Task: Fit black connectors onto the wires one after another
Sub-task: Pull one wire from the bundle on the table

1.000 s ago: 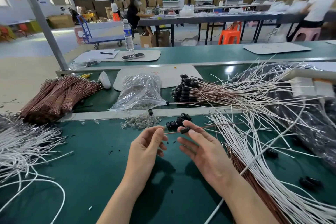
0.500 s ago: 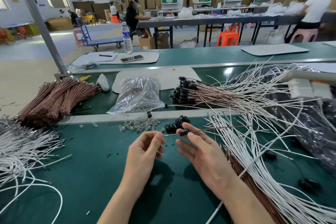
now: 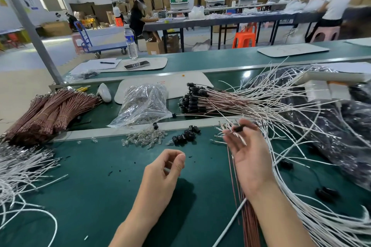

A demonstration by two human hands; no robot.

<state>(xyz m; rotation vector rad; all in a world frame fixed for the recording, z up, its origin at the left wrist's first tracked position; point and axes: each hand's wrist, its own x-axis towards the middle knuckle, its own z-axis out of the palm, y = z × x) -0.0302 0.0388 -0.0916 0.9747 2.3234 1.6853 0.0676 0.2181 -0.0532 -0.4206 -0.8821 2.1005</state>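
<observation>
Connector, black and small, sits on a thin wire that runs off to the right; the right hand pinches it at the fingertips, raised above the green surface, with its other fingers spread and its palm turned up; the left hand hovers lower and nearer, apart from the right, with fingers loosely curled and thumb close to forefinger, and nothing plain to see in it; just beyond the two hands lies a small heap of loose black connectors, and touching its left side a scatter of clear glass bulbs; behind the bulbs a crumpled plastic bag rests across a pale rail; to the right of the bag a finished bundle of wires lies with its black caps pointing left; white wires fan out around and under the right hand, with thin brown wires beneath the wrist; tied brown bundles lie far left, more white wires in front of them; a water bottle stands farther back.
</observation>
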